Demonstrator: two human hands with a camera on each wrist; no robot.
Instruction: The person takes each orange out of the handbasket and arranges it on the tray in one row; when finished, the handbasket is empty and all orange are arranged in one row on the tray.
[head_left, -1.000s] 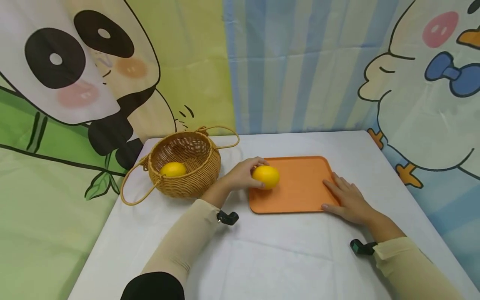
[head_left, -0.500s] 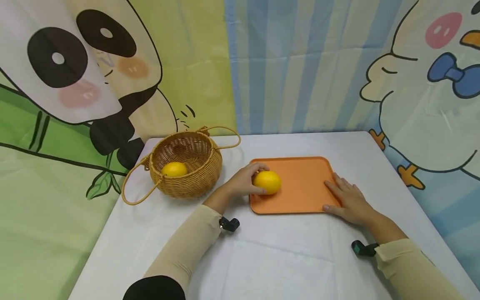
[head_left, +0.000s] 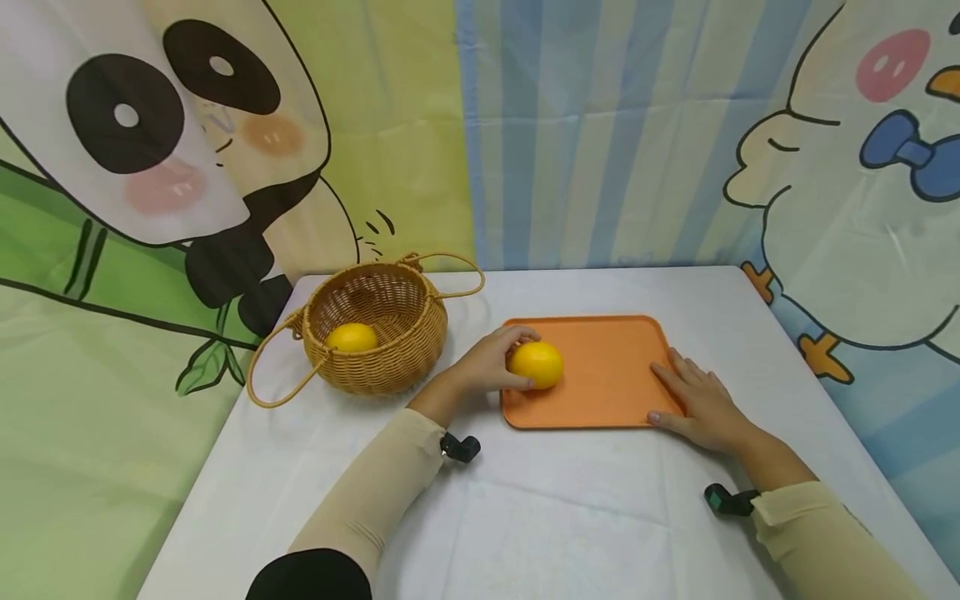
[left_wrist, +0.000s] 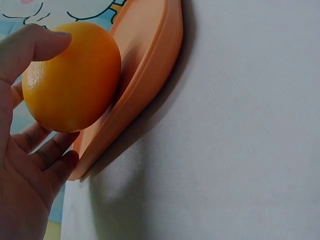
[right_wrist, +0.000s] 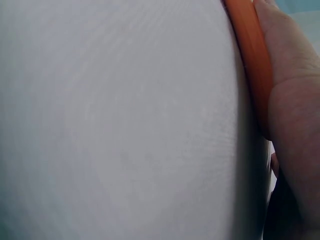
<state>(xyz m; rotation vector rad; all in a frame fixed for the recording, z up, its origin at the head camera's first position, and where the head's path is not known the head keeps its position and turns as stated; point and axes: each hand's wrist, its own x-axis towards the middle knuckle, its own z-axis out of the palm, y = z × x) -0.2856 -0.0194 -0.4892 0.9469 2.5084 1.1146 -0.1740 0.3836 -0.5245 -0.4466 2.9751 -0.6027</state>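
Observation:
A smooth yellow lemon [head_left: 536,365] is at the left end of the orange tray [head_left: 607,375]. My left hand [head_left: 491,362] grips it from the left, thumb on the near side and fingers round the far side. In the left wrist view the thumb lies over the lemon [left_wrist: 75,80], low at the rim of the tray [left_wrist: 160,65]. My right hand [head_left: 701,404] rests on the tray's right edge with its fingers spread. The right wrist view shows that hand [right_wrist: 300,110] against the tray's side [right_wrist: 252,65]; its fingertips are mostly hidden there.
A wicker basket [head_left: 382,362] with two looped handles stands left of the tray, a second lemon [head_left: 352,337] inside it. White cloth [head_left: 555,508] covers the table. Printed cartoon curtains [head_left: 600,133] hang behind and at both sides.
The left hand has lowered the lemon slightly toward the near side of the tray, then stayed almost still. The right hand keeps its place on the tray edge.

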